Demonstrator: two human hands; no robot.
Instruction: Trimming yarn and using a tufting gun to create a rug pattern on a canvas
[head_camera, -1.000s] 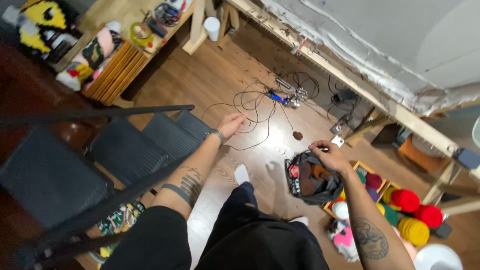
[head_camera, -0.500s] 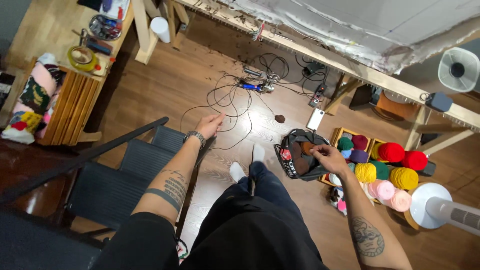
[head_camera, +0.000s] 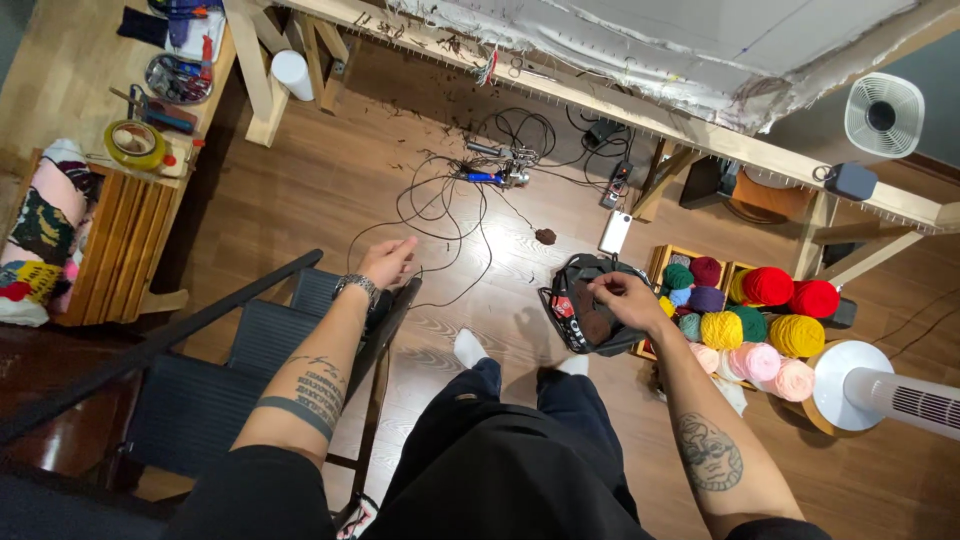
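Since the earlier frame our view has swung right, showing more yarn balls (head_camera: 768, 287). Our right hand (head_camera: 622, 301) pinches the rim of the black bag (head_camera: 572, 305) on the floor, holding it open; our left hand (head_camera: 386, 262), loosely curled, grasps nothing, braced by the stepladder (head_camera: 255, 345) for balance.

Wood floor (head_camera: 300, 200) carries black cables (head_camera: 440, 200) w/ a blue-handled tool (head_camera: 490, 176). Right of the cables: white phone (head_camera: 614, 232), small brown yarn scrap (head_camera: 545, 237). Farther right: black bag (head_camera: 580, 315), crate of coloured yarn balls (head_camera: 750, 310), white fan base (head_camera: 840, 385).
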